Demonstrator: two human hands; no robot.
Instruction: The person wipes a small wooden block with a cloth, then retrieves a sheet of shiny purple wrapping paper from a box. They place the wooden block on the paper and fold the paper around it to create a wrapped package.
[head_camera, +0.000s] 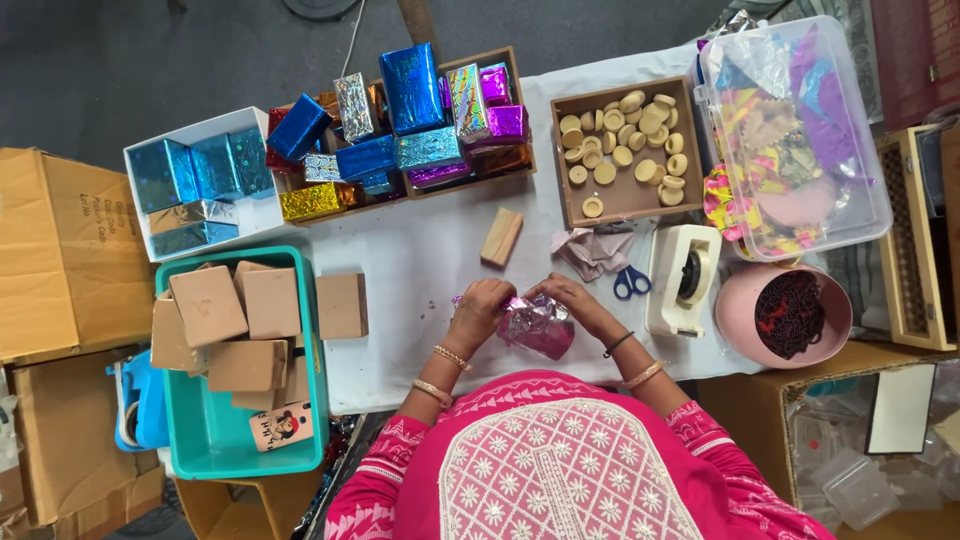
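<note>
Nearest the camera, both hands work at the desk's (420, 260) near edge. The left hand (480, 308) and right hand (572, 300) each close their grip on a pink foil parcel (538, 328) held between them, fingers curled over its top. Scissors (630, 282) and a tape dispenser (684, 278) lie just right. A wood block (501, 237) lies beyond; a teal tub (190, 420) of blocks sits left.
</note>
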